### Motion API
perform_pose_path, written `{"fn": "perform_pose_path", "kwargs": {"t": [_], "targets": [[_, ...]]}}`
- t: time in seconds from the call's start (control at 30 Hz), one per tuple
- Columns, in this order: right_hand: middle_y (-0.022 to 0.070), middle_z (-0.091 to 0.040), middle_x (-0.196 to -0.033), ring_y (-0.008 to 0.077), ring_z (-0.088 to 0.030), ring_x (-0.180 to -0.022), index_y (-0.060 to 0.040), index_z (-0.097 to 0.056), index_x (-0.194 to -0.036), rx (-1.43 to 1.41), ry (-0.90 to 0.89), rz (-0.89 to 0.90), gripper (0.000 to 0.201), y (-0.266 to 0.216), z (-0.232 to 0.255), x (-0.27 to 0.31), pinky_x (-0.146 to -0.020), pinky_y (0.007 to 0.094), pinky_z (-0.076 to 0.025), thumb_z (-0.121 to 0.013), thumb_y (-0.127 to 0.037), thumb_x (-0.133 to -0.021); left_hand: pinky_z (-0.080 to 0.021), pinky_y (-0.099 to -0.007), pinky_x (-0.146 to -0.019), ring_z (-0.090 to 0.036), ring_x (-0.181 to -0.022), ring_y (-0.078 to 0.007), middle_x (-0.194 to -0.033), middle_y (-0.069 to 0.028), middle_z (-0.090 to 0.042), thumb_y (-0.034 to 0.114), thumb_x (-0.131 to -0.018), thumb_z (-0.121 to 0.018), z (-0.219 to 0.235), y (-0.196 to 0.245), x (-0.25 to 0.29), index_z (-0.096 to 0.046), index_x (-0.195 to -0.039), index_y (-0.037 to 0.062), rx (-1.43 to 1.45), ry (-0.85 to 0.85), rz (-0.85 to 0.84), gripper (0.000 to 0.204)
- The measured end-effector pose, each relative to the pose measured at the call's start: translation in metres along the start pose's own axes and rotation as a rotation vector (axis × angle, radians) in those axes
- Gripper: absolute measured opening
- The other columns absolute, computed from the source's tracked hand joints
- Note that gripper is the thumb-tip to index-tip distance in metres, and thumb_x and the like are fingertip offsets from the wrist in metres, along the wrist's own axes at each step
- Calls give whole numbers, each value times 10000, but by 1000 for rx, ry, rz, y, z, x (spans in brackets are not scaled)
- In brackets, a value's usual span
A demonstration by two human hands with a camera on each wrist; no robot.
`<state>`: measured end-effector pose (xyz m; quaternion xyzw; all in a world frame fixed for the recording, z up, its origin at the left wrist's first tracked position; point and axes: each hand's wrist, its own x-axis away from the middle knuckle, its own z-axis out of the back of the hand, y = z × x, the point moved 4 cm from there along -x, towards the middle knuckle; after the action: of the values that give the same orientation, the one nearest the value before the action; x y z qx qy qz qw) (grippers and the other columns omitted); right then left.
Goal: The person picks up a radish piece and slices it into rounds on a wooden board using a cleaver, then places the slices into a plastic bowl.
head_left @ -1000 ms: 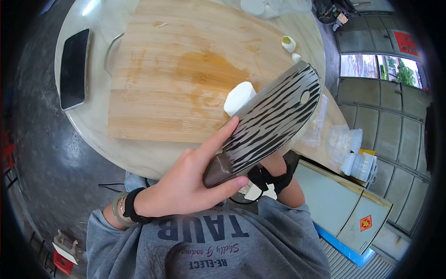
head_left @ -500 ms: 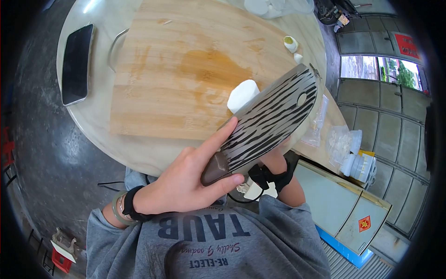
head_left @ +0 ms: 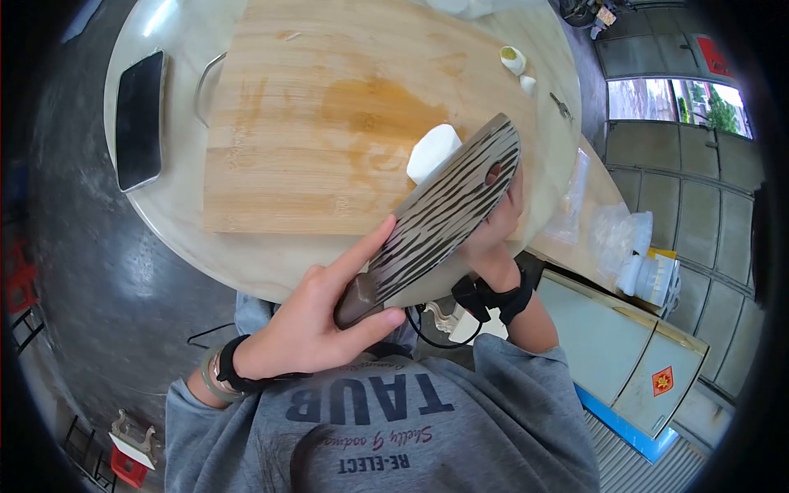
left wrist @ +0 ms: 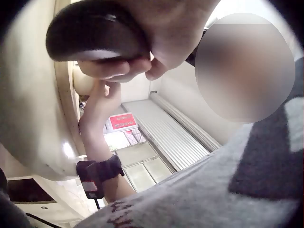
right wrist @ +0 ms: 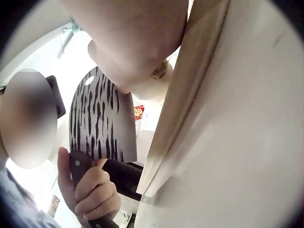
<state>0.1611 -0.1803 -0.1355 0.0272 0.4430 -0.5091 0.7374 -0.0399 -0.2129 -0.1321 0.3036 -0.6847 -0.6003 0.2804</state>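
My left hand (head_left: 316,316) grips a cleaver (head_left: 452,205) by its dark handle (right wrist: 92,194), the index finger laid along the blade. The blade, striped in black, slants across the head view. Its upper-left edge overlaps a peeled white chunk, like white radish (head_left: 434,154), lying on a wooden cutting board (head_left: 288,164). My right hand (head_left: 496,226) is behind the blade, its fingers mostly hidden there. In the right wrist view that hand (right wrist: 135,42) lies close over a pale rounded piece (right wrist: 154,91); I cannot tell whether its fingers curl round it.
Two small offcuts lie at the board's far right, one with a yellow-green face (head_left: 512,59). A phone (head_left: 141,122) lies left of the board on the round table (head_left: 173,214). Clear plastic bags (head_left: 567,201) and white containers (head_left: 643,275) stand to the right. Small keys (head_left: 561,107) lie near the edge.
The cleaver has moved left, uncovering the keys. My right hand has moved forward and shows more beyond the blade. The view has shifted slightly.
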Motion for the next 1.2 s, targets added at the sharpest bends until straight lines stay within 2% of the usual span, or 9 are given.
{"fn": "perform_pose_path", "kwargs": {"t": [0.13, 0.23, 0.37, 0.57, 0.63, 0.77, 0.9, 1.03, 1.2], "targets": [[79, -618, -872, 240, -546, -727, -37, -687, -826, -76, 3, -56, 312, 1, 0, 1, -609, 299, -467, -788, -7, -533, -388, -322, -983, -548, -1172, -291, -1261, -222, -549, 114, -821, -669, 0, -6, 10, -219, -1459, 28, 68, -28, 163, 786], [73, -626, -874, 236, -545, -729, -42, -689, -817, -67, -19, -19, 317, -1, 0, -1, -599, 307, -457, -791, -24, -517, -380, -327, -993, -530, -1194, -310, -1286, -223, -529, 152, -814, -693, 2, -10, 14, -213, -1462, 30, 36, -42, 192, 816], [61, -631, -885, 233, -540, -741, -50, -698, -819, -100, -56, -62, 334, 2, 2, -1, -604, 317, -447, -792, -52, -498, -380, -336, -993, -510, -1211, -336, -1313, -224, -502, 289, -810, -720, 1, -9, 14, -208, -1460, 18, 41, -50, 255, 870], [29, -632, -920, 229, -532, -805, -76, -712, -829, -214, -120, -154, 346, 4, 2, -2, -667, 318, -456, -786, -94, -491, -368, -335, -1004, -463, -1251, -361, -1389, -233, -417, 466, -820, -667, 1, -4, 15, -212, -1438, -43, 86, -50, 324, 922], [18, -636, -933, 228, -542, -852, -80, -715, -834, -208, -165, -150, 353, 4, 4, -5, -685, 319, -463, -784, -111, -488, -361, -337, -1011, -448, -1264, -364, -1401, -232, -403, 463, -820, -668, 4, -3, 15, -214, -1436, -45, 107, -62, 333, 919], [39, -650, -898, 237, -568, -895, -69, -719, -830, -239, -201, -159, 347, 6, 5, -6, -723, 326, -499, -779, -127, -493, -382, -348, -1002, -471, -1237, -373, -1435, -235, -351, 456, -808, -683, 7, -2, 13, -225, -1423, -62, -95, -103, 231, 926], [66, -657, -850, 241, -592, -830, -60, -724, -792, -244, -160, -119, 318, 4, 4, -13, -734, 324, -548, -777, -139, -488, -387, -347, -1002, -476, -1229, -377, -1441, -236, -339, 458, -798, -692, 7, 0, 13, -229, -1414, -77, -23, -99, 295, 938], [63, -658, -855, 235, -591, -829, -57, -728, -782, -294, -183, -184, 310, 8, 3, -9, -732, 322, -552, -786, -138, -488, -387, -341, -1002, -475, -1232, -369, -1439, -237, -341, 456, -791, -699, 6, 3, 12, -231, -1408, -88, 53, -97, 384, 946], [56, -656, -874, 231, -591, -842, -54, -729, -802, -237, -194, -178, 304, 8, 6, -11, -747, 321, -550, -798, -128, -515, -336, -352, -1045, -444, -1264, -366, -1435, -245, -344, 444, -765, -728, 6, 4, 8, -236, -1401, -101, 85, -96, 450, 972]]}}
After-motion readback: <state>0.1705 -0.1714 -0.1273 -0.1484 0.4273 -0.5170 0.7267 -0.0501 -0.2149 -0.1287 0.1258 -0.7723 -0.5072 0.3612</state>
